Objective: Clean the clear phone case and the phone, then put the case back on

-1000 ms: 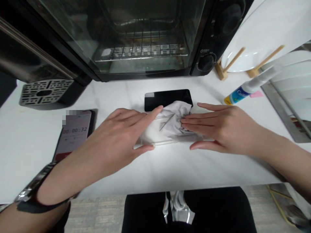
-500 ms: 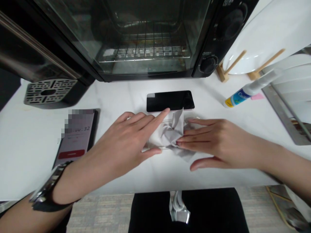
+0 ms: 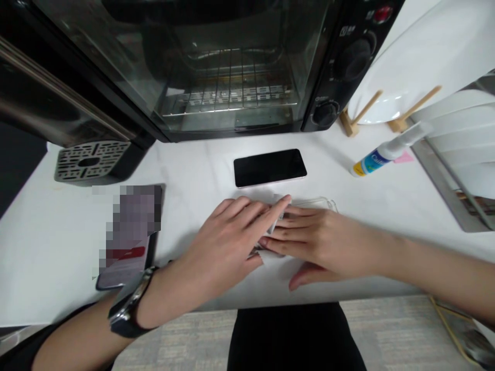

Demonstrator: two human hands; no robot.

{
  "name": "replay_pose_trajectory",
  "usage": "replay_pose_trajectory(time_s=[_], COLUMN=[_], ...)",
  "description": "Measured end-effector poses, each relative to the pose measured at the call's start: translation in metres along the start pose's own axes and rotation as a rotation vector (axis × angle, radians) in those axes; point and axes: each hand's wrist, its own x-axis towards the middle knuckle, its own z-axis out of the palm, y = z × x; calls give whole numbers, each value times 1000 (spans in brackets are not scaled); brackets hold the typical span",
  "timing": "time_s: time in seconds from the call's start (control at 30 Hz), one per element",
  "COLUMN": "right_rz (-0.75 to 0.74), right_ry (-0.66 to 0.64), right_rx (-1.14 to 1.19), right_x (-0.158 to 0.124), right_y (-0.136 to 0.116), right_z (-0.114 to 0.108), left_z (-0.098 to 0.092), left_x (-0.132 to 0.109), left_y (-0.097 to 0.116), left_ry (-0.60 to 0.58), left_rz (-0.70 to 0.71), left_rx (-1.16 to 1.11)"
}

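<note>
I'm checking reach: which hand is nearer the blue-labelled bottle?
Right. The right hand lies flat, toward the viewer and left of the blue-labelled bottle; the left hand is farther left, on the right hand's far side.

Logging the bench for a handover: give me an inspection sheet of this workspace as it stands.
Surface: white table, no spills seen.
Job's things: cloth and clear case, mostly hidden under both hands.
Clutter: black phone, second phone, spray bottle.
Grippers: left hand and right hand flat, open, fingertips overlapping.
Cables: nothing seen.
Surroundings: toaster oven, drip tray, plate on a wooden rack.
</note>
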Motion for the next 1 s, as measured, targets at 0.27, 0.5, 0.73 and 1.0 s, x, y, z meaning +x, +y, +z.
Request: replay_pose_trajectory(time_s=[0.27, 0.5, 0.73, 1.0], right_rz=[85, 102, -23, 106], right_ry=[82, 65, -12, 6], right_rx=[-44, -146, 113, -18], right_x=[-23, -5, 12, -28], right_y=[23, 21, 2, 33], right_z=[-34, -15, -6, -47], left_z=[-21, -14, -1, -12], left_x=[-19, -18, -14, -18], left_y=[-35, -29, -17, -29], left_ry=[-27, 17, 14, 0], left_rz=[-58, -36, -36, -33], left_rx=[124, 33, -4, 23])
